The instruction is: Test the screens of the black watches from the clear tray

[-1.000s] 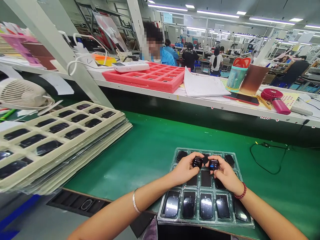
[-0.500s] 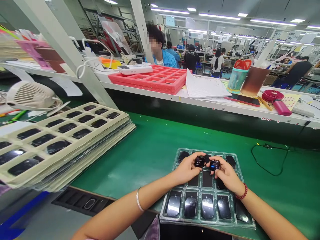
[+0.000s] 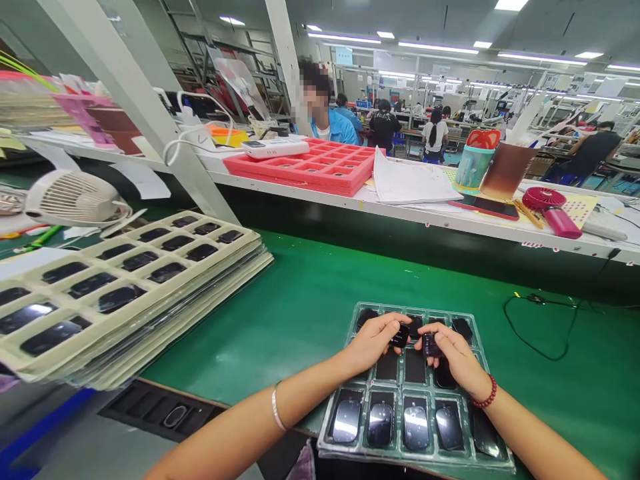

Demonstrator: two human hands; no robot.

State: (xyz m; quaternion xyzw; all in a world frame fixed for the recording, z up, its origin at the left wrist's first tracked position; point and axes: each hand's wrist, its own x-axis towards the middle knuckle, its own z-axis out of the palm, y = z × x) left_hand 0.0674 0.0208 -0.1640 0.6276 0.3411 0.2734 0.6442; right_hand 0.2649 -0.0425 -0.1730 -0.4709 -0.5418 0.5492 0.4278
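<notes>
My left hand [image 3: 376, 339] is closed on a small black smartwatch body [image 3: 399, 336], its thumb lying over the lit screen. In my right hand [image 3: 454, 350] is a second smartwatch body [image 3: 431, 345], gripped by its edges with the thumb on the screen. Both are held side by side, a little apart, above a clear plastic tray [image 3: 327, 437]. The tray's front row holds several glossy dark watch bodies [image 3: 415, 423]. More dark pieces sit in the back row, partly hidden by my hands. Some middle compartments [image 3: 415, 365] show only a dark bottom.
On the left stands a stack of cream trays [image 3: 210, 300] with dark watch parts. A black cable [image 3: 540, 347] lies on the green mat at right. The raised shelf carries a red foam tray [image 3: 305, 173], papers, cups and a pink fan [image 3: 555, 210]. A co-worker [image 3: 325, 120] sits beyond it.
Both thumbs have moved onto the watch screens, and the right-hand watch's blue display has gone dim. The whole view has shifted slightly.
</notes>
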